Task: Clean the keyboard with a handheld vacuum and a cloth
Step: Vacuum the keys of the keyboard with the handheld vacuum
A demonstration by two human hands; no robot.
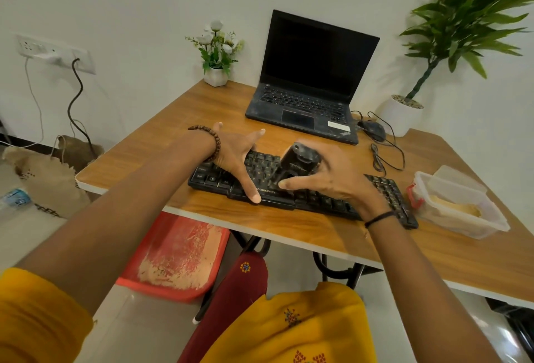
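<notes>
- On the wood-grain tabletop (202, 120), close to its near edge and roughly parallel to it: flat black plastic keyboard (384, 189).
- Left hand (237, 157): palm down over the keyboard's left half. Fingers (257, 134) straight, splayed, released, grasping nothing. Thumb tip sits at the keyboard's near edge. Brown beaded bracelet (209, 143) on the wrist.
- Right hand (335, 180): fingers clenched round a small boxy black handheld vacuum (297, 160), thumb on its near side.
- Vacuum is tilted, lower end down on the keys about mid-keyboard, just right of the left hand. Actual contact point is hidden by the hand.
- Thin black band (378, 216) on the right wrist.
- Behind the keyboard: open black laptop (312, 73), screen dark, palm rest dusty.
- Just right of the laptop: black wired mouse (372, 130), cable looped on the tabletop.
- Just beside the keyboard's right end: clear plastic container (459, 203) with pale powdery contents and a red clip on its side.
- Far corner of the tabletop: small white pot of white flowers (216, 53).
- Beyond the right side: tall green leafy plant (462, 30) in a white pot.
- Under the tabletop, on the floor: red plastic tub (179, 255) streaked with pale powder.
- Left wall: white socket panel (55, 53) with cables plugged in. Burlap sacks (52, 177) on the floor below.
</notes>
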